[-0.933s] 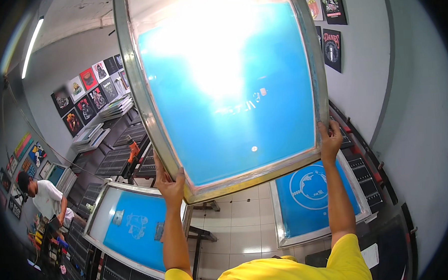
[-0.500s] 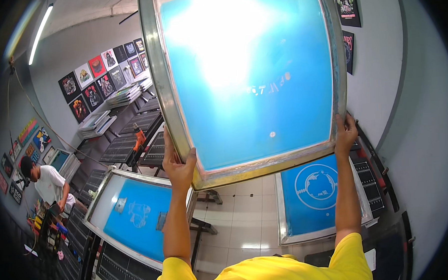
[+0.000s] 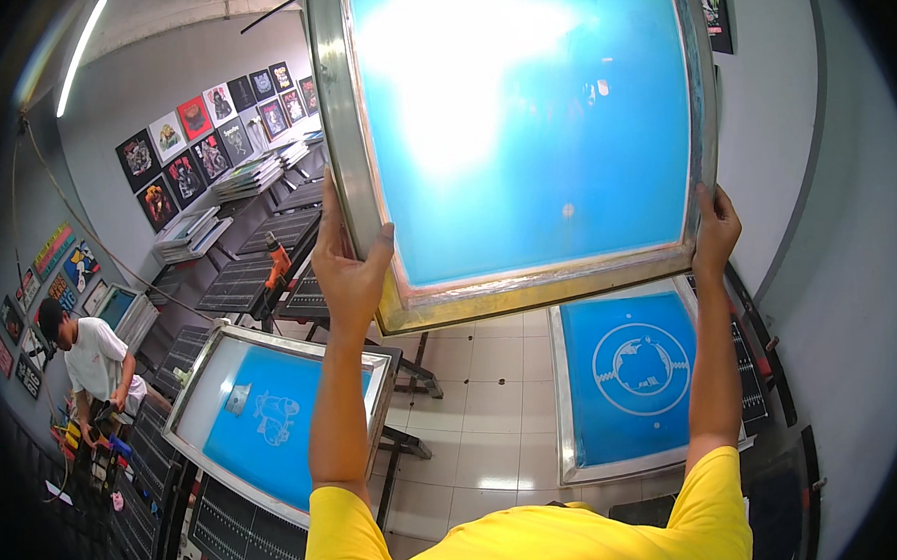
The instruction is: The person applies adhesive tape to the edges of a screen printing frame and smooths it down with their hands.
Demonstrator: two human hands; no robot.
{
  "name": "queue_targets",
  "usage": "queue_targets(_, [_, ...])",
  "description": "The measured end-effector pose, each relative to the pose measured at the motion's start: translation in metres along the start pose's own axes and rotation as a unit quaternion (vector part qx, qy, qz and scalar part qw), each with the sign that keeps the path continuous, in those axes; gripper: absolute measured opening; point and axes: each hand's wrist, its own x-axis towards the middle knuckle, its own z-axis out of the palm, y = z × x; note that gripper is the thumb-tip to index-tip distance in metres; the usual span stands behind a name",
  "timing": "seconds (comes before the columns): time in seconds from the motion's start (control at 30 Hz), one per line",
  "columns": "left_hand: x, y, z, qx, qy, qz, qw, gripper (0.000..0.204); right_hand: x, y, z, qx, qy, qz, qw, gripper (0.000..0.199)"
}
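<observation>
I hold a large metal-framed printing screen (image 3: 522, 127) with blue mesh up high against a bright light. My left hand (image 3: 350, 269) grips its lower left frame edge, thumb over the front. My right hand (image 3: 715, 230) clasps the lower right corner of the frame. Both arms reach up from yellow sleeves. The mesh glows nearly white near its top where the light shines through.
Below lie two more blue framed screens, one at the lower left (image 3: 274, 413) on a rack and one at the right (image 3: 633, 382). A person in a white shirt (image 3: 92, 361) works at the far left. Shelves with stacked frames (image 3: 249, 174) and wall posters (image 3: 192, 136) fill the back.
The raised screen has shifted right and come closer, filling more of the view. Both hands stay on its lower edge.
</observation>
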Motion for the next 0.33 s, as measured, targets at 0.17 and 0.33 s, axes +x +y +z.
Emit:
queue_targets(0.17, [0.015,0.007,0.0,-0.014,0.006,0.004,1.0,0.08,0.013,-0.009,0.004,0.012,0.004,0.014,1.0,0.048])
queue_targets(0.33, [0.027,0.007,0.001,0.003,0.013,0.006,1.0,0.079,0.023,-0.017,0.007,0.015,-0.005,0.005,1.0,0.05])
